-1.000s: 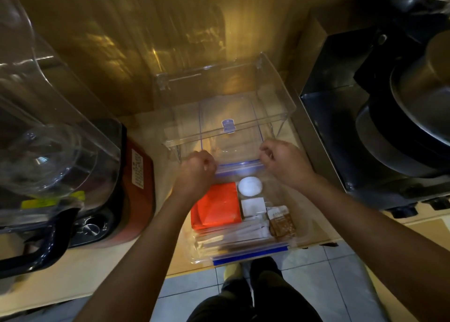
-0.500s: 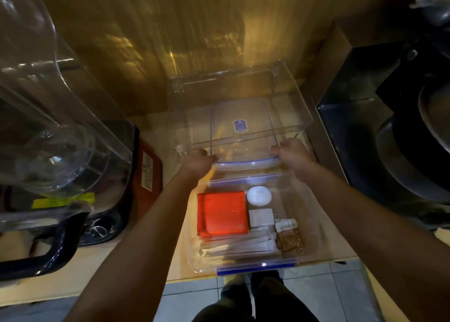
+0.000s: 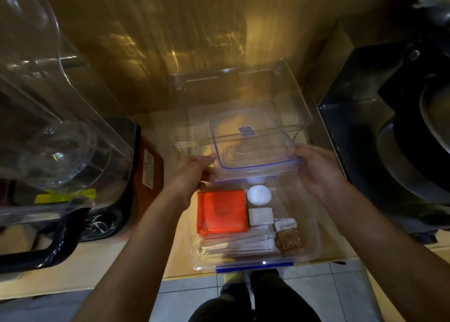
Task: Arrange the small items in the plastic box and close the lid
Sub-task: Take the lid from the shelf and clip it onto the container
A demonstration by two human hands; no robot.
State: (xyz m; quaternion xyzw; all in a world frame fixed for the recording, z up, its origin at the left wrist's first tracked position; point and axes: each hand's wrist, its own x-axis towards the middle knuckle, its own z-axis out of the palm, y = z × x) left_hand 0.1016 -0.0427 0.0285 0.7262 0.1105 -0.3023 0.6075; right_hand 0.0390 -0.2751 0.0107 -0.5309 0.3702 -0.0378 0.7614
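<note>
A clear plastic box (image 3: 314, 246) with a blue front clip sits at the counter's near edge. Inside lie an orange packet (image 3: 221, 212), a white round item (image 3: 259, 194), a white square item (image 3: 260, 216), a brown sachet (image 3: 289, 236) and several white stick packets (image 3: 241, 245). The clear lid (image 3: 248, 148) with blue trim hovers tilted above the box's far end. My left hand (image 3: 192, 173) grips the lid's left near corner. My right hand (image 3: 316, 168) grips its right near corner.
A clear hinged display case (image 3: 243, 90) stands open behind the box, against the wall. A blender with a large clear jug (image 3: 48, 117) fills the left. Dark metal appliances (image 3: 394, 146) stand at the right. Floor tiles and my legs show below the counter's edge.
Both hands have drawn the lid out of the display case and raised it toward me, over the far end of the box. The box's contents have not moved.
</note>
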